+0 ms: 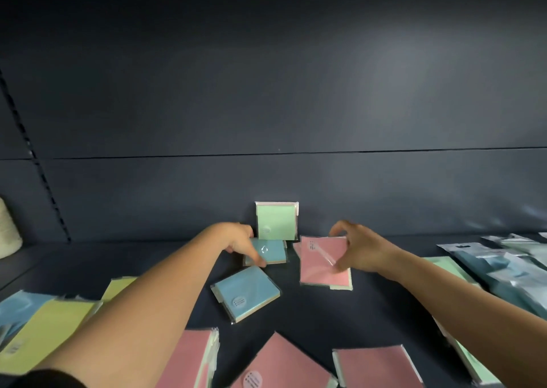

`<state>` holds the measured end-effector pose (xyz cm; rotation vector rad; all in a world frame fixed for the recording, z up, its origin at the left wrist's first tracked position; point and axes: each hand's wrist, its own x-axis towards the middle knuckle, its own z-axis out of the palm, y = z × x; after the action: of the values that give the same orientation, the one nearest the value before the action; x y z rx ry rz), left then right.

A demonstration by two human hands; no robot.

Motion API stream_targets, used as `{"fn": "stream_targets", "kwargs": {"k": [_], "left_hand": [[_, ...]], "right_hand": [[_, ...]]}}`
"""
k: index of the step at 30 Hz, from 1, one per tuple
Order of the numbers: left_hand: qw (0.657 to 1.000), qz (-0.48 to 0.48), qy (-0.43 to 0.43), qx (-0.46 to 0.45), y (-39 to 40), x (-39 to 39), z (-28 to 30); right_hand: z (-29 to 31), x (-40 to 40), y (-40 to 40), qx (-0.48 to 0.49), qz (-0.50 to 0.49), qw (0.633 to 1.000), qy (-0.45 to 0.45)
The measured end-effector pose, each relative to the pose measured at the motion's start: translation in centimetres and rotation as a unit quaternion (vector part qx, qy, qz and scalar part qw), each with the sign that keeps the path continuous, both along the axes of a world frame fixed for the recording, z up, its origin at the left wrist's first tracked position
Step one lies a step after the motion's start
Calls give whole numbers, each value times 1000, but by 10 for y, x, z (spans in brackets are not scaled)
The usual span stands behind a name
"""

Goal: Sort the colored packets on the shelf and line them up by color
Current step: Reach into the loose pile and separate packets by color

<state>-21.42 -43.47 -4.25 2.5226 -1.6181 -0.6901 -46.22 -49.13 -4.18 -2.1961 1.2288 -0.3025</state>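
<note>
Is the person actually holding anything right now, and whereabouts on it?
The right hand grips a pink packet at its right edge. The left hand has its fingers on a blue packet near its left edge; whether it grips cannot be told.

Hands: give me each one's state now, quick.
Left hand: fingers grip the far blue packet.
Right hand: pinches the pink packet.
</note>
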Motion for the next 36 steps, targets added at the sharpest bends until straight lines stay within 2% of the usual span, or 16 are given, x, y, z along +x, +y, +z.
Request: {"fn": "stream_targets", "kwargs": {"k": [4,6,8,11,15,20,26,31,36], "left_hand": [[999,23,44,-2,-2,-1,-4],[995,52,90,-6,-1,-1,-7],[985,92,146,-29,1,1,-12],[965,147,203,-74,4,2,-16],[916,218,301,-154,17,-5,-11],[848,273,337,-305,58,-6,13],[772,274,405,-407,141,22,48],[750,275,426,-425,227,53,61],[732,295,443,-425,313,93,58]], "right_hand": [[-3,-9,-8,95,-64,980,-164],[-2,-17,-9,114,-78,968,-209],[0,-25,-5,146,-60,963,-217],[-3,-36,6,194,-5,964,-181],[-15,-41,17,132,5,982,-133],[0,-37,39,111,-21,959,-260],[26,-19,67,151,-39,926,-343],[38,10,104,157,-52,919,-359],[46,41,156,158,-101,889,-417]]}}
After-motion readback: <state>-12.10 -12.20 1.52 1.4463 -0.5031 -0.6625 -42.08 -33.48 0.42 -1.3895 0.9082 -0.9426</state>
